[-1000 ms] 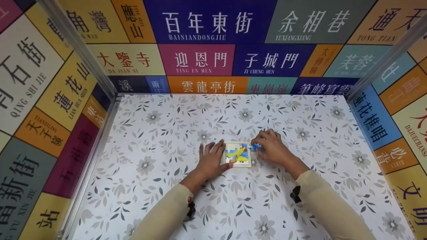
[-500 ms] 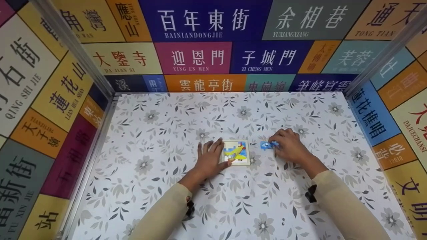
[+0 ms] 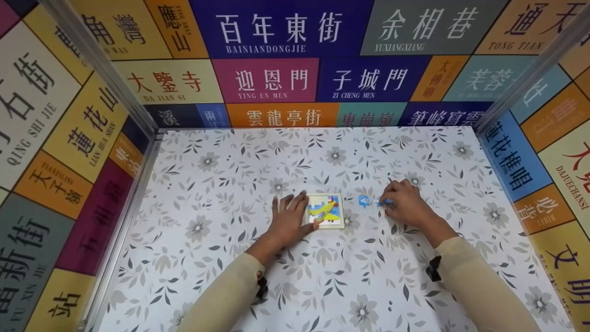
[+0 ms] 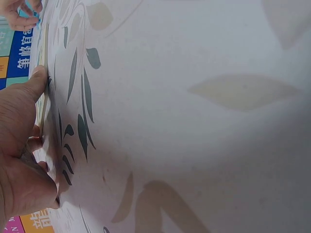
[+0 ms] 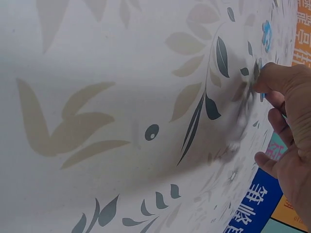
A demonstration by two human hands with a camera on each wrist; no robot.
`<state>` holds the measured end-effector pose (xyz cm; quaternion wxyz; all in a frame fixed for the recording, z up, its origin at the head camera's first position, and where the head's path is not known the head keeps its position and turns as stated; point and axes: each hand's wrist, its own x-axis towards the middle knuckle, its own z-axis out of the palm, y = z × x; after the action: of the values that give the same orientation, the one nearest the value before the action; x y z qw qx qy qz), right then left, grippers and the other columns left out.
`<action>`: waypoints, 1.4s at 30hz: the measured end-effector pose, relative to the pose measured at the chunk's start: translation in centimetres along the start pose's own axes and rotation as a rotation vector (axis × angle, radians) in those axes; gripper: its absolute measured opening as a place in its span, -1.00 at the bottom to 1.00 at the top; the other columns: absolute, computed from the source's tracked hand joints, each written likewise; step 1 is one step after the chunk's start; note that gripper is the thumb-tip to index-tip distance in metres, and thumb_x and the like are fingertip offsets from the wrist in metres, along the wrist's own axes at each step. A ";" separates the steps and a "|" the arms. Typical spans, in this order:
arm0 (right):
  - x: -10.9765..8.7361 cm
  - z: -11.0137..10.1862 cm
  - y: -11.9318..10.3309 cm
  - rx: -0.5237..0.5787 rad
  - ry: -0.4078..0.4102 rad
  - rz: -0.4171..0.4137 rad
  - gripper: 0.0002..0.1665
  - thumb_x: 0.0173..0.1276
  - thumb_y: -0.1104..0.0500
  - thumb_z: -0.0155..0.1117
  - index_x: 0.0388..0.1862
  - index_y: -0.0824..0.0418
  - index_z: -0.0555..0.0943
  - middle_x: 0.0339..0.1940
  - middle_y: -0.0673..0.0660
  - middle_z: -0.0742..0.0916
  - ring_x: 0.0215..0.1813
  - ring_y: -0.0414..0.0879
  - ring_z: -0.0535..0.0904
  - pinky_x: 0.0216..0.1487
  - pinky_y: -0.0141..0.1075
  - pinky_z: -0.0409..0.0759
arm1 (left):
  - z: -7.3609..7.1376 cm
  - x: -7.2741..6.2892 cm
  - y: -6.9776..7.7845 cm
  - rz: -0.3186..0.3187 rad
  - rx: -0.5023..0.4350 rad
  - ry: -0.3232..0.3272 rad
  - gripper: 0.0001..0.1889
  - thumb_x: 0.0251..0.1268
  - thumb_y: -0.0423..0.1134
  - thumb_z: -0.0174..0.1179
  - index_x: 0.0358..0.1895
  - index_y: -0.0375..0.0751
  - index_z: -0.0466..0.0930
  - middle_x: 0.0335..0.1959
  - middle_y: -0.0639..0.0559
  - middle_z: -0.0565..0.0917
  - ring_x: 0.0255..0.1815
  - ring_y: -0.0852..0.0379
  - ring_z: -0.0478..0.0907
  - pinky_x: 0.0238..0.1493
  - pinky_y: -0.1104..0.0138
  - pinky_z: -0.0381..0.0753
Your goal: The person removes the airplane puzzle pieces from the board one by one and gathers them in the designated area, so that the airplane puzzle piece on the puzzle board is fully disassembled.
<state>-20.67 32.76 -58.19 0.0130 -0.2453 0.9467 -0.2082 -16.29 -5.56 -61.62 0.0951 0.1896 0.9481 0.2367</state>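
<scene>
In the head view a small jigsaw puzzle (image 3: 330, 213) with a yellow plane on blue lies in a pale frame. My left hand (image 3: 289, 220) rests spread at its left side, thumb on the near edge and index fingertip by the far left corner. The left wrist view shows the thumb (image 4: 39, 77) against the frame's thin edge. To the right, my right hand (image 3: 406, 203) pinches a blue puzzle piece (image 3: 385, 202) close over the table, partly hidden by the fingertips. Another blue piece (image 3: 364, 201) lies between that hand and the frame.
The table (image 3: 258, 157) has a white cover printed with grey leaves and flowers. Panels with coloured street-name lettering (image 3: 276, 78) stand at the back and both sides. Clear edge strips (image 3: 122, 87) run up the corners.
My right hand has moved right, away from the puzzle's far right corner. One blue piece now lies by itself on the table. My left hand has stayed at the frame.
</scene>
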 end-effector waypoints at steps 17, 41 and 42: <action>0.2 0.5 0.4 -0.025 -0.007 -0.016 -0.78 0.35 0.41 0.44 -0.10 0.24 0.90 0.04 0.27 0.72 0.08 0.27 0.54 0.16 0.35 0.42 | 0.2 0.0 0.2 -0.033 0.011 -0.015 -0.09 0.63 0.34 0.18 0.80 -0.08 0.18 0.86 0.00 0.12 0.81 -0.24 0.09 0.76 -0.43 -0.17; 0.7 -0.3 -0.6 -0.086 -0.065 0.060 -0.59 0.49 0.08 0.43 0.25 0.15 0.78 0.20 0.25 0.67 0.26 0.27 0.52 0.24 0.50 0.40 | 0.4 0.3 0.0 -0.035 0.039 -0.009 -0.09 0.62 0.38 0.14 0.80 -0.04 0.19 0.86 0.03 0.12 0.81 -0.23 0.09 0.76 -0.44 -0.15; 0.8 -0.2 -0.8 -0.096 -0.063 0.053 -0.55 0.50 0.06 0.44 0.30 0.16 0.76 0.20 0.25 0.68 0.27 0.27 0.54 0.23 0.50 0.42 | 0.4 0.3 0.0 -0.035 0.039 -0.006 -0.09 0.62 0.38 0.15 0.80 -0.04 0.19 0.86 0.03 0.13 0.81 -0.23 0.10 0.75 -0.44 -0.15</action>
<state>-21.00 31.87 -57.59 0.0362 -0.2268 0.9610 -0.1542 -16.44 -5.31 -62.01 0.0985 0.1757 0.9555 0.2157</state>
